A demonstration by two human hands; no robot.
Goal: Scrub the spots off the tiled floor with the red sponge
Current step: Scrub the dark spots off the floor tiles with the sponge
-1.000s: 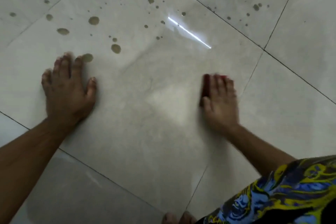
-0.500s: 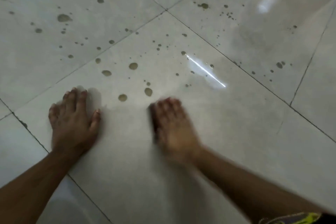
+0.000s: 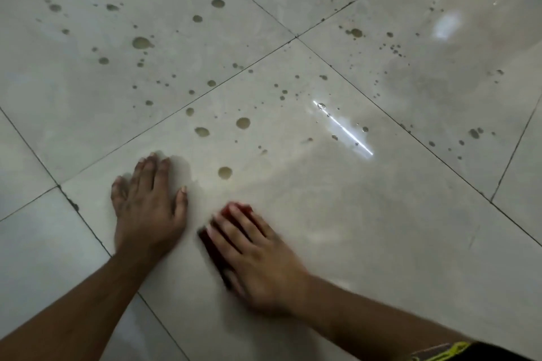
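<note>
Red sponge (image 3: 231,215) pressed to the floor under a flat right hand (image 3: 258,258).

Red edges peek out past the straight fingers (image 3: 234,226), so the hand pushes down on the sponge and does not wrap around it. The picture is blurry there. The left hand (image 3: 148,208) lies flat just beside it, fingers spread, holding nothing, and seems to prop the person up. The tile (image 3: 352,228) near both hands looks clean. A big brown spot (image 3: 225,172) sits just ahead of the sponge, and many more spots (image 3: 140,42) dot the tiles farther off. Scrubbing is under way, with lots left. Next, the sponge should likely slide forward onto that near spot and rub hard.
</note>
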